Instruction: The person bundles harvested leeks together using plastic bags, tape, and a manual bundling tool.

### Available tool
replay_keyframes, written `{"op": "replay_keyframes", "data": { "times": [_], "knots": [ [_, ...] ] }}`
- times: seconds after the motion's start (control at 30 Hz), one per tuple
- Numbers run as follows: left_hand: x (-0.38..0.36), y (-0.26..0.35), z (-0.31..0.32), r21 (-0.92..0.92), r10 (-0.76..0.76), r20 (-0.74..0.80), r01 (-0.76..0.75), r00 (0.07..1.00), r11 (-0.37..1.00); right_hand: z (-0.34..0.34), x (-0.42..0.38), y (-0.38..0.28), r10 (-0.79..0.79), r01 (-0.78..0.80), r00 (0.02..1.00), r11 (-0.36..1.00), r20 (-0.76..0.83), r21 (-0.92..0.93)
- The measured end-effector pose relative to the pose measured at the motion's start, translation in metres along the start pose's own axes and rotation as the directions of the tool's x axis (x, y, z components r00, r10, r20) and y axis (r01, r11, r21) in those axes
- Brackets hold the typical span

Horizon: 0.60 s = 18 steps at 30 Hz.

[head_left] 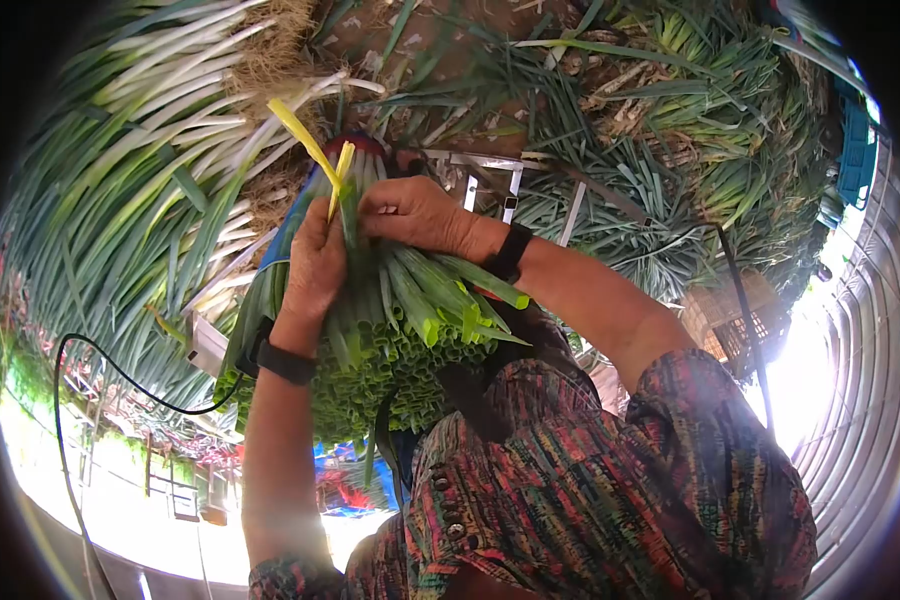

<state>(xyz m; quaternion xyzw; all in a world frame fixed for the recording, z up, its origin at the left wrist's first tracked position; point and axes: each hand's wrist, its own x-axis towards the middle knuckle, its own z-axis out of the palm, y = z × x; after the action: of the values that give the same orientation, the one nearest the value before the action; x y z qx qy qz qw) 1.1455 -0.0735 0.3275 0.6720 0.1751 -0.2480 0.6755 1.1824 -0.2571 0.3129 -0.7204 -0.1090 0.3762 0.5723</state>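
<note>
A thick bunch of green onions (pixel 400 370) lies across my lap, its cut hollow green ends toward me. My left hand (pixel 315 262) is closed at the bunch's left side, its fingertips pinching a yellow strip (pixel 305 138). The strip stands up above the leaves, with a second short yellow end beside it. My right hand (pixel 415 214) is curled over the top of the bunch, close to the left. Its fingertips are partly hidden, so what they grip cannot be made out. Dark bands circle both wrists.
A big heap of green onions (pixel 100 220) with white stalks and roots lies at left. More loose green onions (pixel 710 120) pile up at right. A metal frame (pixel 515 185) stands beyond my right hand. A teal crate (pixel 855 150) and a woven basket (pixel 735 310) are at right.
</note>
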Motion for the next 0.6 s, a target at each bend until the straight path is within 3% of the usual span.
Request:
{"op": "replay_keyframes", "data": {
  "times": [0.13, 0.23, 0.33, 0.4, 0.53, 0.6],
  "knots": [
    [0.004, -0.008, -0.001, -0.043, -0.013, -0.018, 0.012, 1.0, 0.999, 0.004, 0.008, 0.0, 0.126, -0.084, 0.983, 0.957, -0.136, 0.279],
    [0.003, -0.004, -0.005, -0.026, -0.067, 0.066, 0.068, 0.996, 0.997, 0.004, 0.007, -0.018, 0.406, -0.225, 0.907, 0.693, -0.112, 0.685],
    [0.0, 0.0, -0.004, -0.152, -0.148, 0.162, 0.173, 0.976, 0.973, 0.0, 0.008, -0.018, 0.365, -0.184, 0.924, 0.691, -0.118, 0.699],
    [-0.002, 0.005, -0.002, -0.218, -0.156, 0.19, 0.197, 0.969, 0.956, -0.004, 0.011, -0.025, 0.283, -0.149, 0.951, 0.775, -0.127, 0.614],
    [-0.002, 0.008, -0.007, -0.073, -0.213, 0.198, 0.231, 0.957, 0.97, -0.015, 0.024, -0.036, 0.196, -0.119, 0.975, 0.856, -0.103, 0.504],
    [-0.002, 0.015, -0.005, 0.031, -0.239, 0.152, 0.237, 0.959, 0.971, -0.023, 0.029, -0.055, 0.062, -0.022, 0.995, 0.901, -0.077, 0.432]
  ]
}}
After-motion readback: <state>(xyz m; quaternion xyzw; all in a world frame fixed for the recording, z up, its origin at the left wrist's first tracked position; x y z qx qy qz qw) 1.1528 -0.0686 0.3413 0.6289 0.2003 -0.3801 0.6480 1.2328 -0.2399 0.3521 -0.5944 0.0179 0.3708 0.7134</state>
